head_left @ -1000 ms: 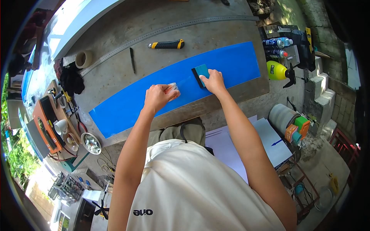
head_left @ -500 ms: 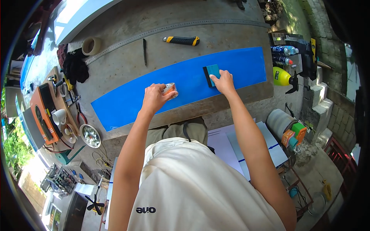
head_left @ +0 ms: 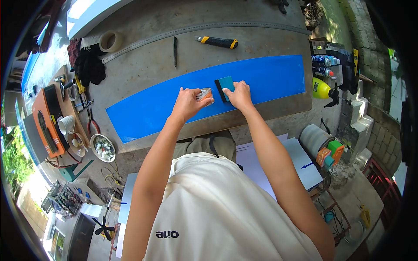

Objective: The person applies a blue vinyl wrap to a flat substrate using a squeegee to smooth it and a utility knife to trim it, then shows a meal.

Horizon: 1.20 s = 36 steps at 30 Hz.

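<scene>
A long blue sheet [head_left: 270, 74] lies on the grey table in front of me. In my right hand [head_left: 240, 95] is a teal squeegee [head_left: 227, 83] with a black edge, tilted over the middle of the sheet. My left hand [head_left: 188, 102] is closed around a small orange-and-white printed item [head_left: 204, 93], partly hidden by the fingers; its kind I cannot make out. Only a small gap separates it from the squeegee's black edge. Beyond the sheet lie a black-and-yellow utility knife [head_left: 220, 42] and a thin dark pen-like tool [head_left: 175, 52].
A long metal ruler [head_left: 209, 27] crosses the far side of the table. At the left are a tape roll [head_left: 111, 41], black gloves [head_left: 90, 65], pliers [head_left: 92, 119], an orange case [head_left: 47, 122] and a bowl [head_left: 103, 148]. A yellow spray bottle [head_left: 321, 88] stands at the right.
My right hand has moved left with the squeegee, and my left hand has shifted right with the orange-and-white item, so the two are closer together. The view has shifted slightly.
</scene>
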Available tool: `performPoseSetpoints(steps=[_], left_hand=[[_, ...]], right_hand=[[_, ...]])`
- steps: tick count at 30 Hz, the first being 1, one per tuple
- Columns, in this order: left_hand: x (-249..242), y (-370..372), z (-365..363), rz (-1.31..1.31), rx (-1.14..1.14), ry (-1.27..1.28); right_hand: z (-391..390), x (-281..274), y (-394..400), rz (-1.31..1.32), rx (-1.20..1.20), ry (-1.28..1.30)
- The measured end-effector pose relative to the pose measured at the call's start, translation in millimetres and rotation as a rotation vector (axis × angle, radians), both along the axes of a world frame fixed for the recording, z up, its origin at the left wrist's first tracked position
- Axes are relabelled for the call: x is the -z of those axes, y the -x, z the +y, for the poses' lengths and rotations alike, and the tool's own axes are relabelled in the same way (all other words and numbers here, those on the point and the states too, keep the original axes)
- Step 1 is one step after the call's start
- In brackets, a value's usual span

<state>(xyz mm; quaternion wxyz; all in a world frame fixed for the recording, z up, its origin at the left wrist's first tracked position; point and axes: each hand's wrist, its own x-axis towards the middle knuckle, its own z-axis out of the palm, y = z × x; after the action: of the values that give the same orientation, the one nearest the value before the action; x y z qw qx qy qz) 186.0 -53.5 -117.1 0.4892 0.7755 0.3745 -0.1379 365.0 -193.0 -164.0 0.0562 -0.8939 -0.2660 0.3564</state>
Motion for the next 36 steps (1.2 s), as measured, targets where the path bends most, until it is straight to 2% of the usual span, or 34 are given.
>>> performPoseSetpoints(steps=[3,6,9,13,15,17,21,23,24,29,31,34,36], left_hand=[[3.3,11.9,4.5,-0.084,0.070,-0.145],[-10.0,38.8,31.9,0.067,0.248,-0.221],[-12.5,69.9,46.4,0.150,0.239,-0.244],[-4.8,82.3,41.6,0.063,0.052,-0.151],[-5.0,82.9,40.8,0.035,0.029,-0.142],[-5.1,83.4,39.7,0.007,0.002,-0.130],[-8.4,80.4,43.1,0.074,0.057,-0.074],[-8.0,78.9,43.6,0.068,0.053,-0.078],[-7.5,77.8,44.0,0.081,0.066,-0.069],[-6.8,87.2,46.9,0.022,0.080,-0.057],[-10.9,98.2,58.5,0.084,0.238,-0.078],[-24.1,123.3,73.4,0.081,0.171,-0.173],[-20.0,133.7,74.9,0.057,0.126,-0.149]], right_hand=[[-1.5,3.3,-4.3,0.012,-0.006,0.031],[-2.6,8.2,-6.9,0.029,-0.020,0.043],[-2.4,7.8,-7.8,0.034,-0.017,0.042],[-6.7,15.5,-8.9,0.083,0.037,0.022],[-6.4,17.6,-7.3,0.122,0.063,0.010],[-3.2,8.1,-0.5,0.055,0.024,0.018],[4.3,17.4,22.2,0.094,0.023,0.006],[17.3,7.2,43.7,0.034,-0.035,-0.018],[18.6,12.6,55.4,-0.044,-0.044,-0.119],[25.5,19.1,72.0,-0.060,-0.047,-0.108],[30.3,11.2,69.2,0.026,-0.020,-0.027],[30.7,9.9,69.1,0.015,-0.020,-0.007],[31.3,9.3,70.1,0.003,-0.030,0.001]])
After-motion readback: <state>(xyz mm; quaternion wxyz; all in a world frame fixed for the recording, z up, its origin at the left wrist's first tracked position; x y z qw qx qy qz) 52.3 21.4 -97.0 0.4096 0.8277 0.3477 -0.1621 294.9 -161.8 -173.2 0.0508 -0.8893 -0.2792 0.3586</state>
